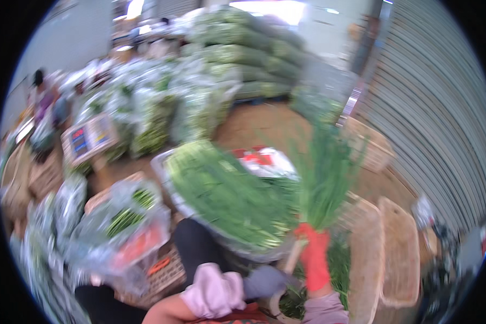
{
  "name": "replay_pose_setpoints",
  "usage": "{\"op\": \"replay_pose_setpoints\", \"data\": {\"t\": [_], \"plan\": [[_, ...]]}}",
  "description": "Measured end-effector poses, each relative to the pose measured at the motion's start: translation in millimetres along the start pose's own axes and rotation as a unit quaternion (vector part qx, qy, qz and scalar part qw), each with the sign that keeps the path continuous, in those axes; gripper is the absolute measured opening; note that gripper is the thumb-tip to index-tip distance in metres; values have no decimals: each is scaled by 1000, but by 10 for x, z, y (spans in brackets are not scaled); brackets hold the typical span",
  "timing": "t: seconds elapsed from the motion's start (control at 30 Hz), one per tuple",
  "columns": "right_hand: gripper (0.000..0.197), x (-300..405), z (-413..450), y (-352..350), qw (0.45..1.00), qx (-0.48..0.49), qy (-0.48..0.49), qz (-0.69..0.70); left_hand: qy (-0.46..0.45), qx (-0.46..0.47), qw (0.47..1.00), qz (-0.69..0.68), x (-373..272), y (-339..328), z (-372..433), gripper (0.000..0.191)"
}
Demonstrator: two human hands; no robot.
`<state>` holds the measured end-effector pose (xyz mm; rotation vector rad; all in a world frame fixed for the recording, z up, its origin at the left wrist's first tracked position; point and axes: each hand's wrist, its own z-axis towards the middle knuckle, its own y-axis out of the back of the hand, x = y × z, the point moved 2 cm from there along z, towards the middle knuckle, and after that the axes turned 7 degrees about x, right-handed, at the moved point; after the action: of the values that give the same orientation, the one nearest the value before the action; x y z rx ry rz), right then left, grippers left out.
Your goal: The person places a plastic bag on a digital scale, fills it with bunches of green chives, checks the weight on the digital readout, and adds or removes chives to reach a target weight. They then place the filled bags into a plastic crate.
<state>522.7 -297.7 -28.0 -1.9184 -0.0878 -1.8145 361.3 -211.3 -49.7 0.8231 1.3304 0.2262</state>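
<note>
My right hand (315, 255), in a red glove, grips a bunch of long green onions (322, 178) by the lower end, leaves fanning upward. A pale strip (293, 257) shows beside that glove; I cannot tell what it is. My left hand (267, 280) seems to wear a grey-blue glove beyond a pink sleeve; blur hides its fingers. Just past both hands sits a big plastic-lined tub (194, 218), heaped with green onions (227, 198) in layers, pale ends at the far left and near right.
Pale plastic baskets (399, 251) stand at right, another basket (368, 143) by the ribbed shutter (433, 97). At left, a plastic bag (93, 231) holds green bundles near a scale display (89, 139). Bagged vegetables (154, 117) and stacked sacks (243, 56) fill the back. A person (44, 97) is far left.
</note>
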Motion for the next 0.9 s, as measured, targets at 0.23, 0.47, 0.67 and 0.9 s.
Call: {"op": "replay_pose_setpoints", "data": {"t": [0.23,0.47,0.67,0.9], "plan": [[19,271,554,371,999,20,-10,50,-103,-87,941,310,-187,-201,-212,44],[30,620,-8,-1262,971,201,-46,120,164,-508,731,-424,534,1057,-2092,21],[33,299,-1181,-2854,795,593,-104,73,245,-666,701,-71,1447,919,-3427,56],[41,-605,-2208,-4093,613,758,-222,8,440,-662,603,71,1115,1129,-4340,52]]}}
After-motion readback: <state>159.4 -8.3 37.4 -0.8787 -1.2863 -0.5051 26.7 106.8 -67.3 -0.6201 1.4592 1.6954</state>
